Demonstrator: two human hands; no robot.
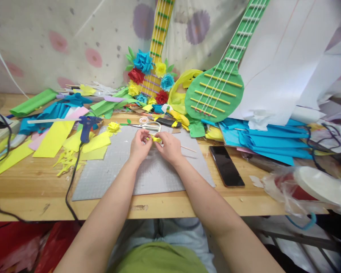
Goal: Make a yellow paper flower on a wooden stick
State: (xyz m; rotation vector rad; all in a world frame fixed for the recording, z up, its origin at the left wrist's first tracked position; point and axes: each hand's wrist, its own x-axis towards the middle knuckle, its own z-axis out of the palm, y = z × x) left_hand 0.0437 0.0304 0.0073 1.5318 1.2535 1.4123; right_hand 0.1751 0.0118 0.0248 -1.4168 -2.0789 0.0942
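Observation:
Both hands meet over the far half of the grey cutting mat (108, 178). Between their fingertips is a small piece of yellow paper (157, 139), partly hidden by the fingers. My left hand (140, 147) pinches it from the left, and my right hand (170, 147) pinches it from the right. Just beyond the fingers lie scissors with pale handles (152, 126). A thin wooden stick (189, 148) pokes out to the right of my right hand. On the mat's far left corner rests a yellow paper flower (113, 128).
A blue glue gun (86, 127) and yellow paper strips (55, 138) lie left, its cord crossing the table edge. At right are a phone (226, 166), blue paper (267, 140) and a plastic-wrapped roll (315, 185). Behind stand a green paper instrument (213, 108) and a yellow flowered one (160, 41).

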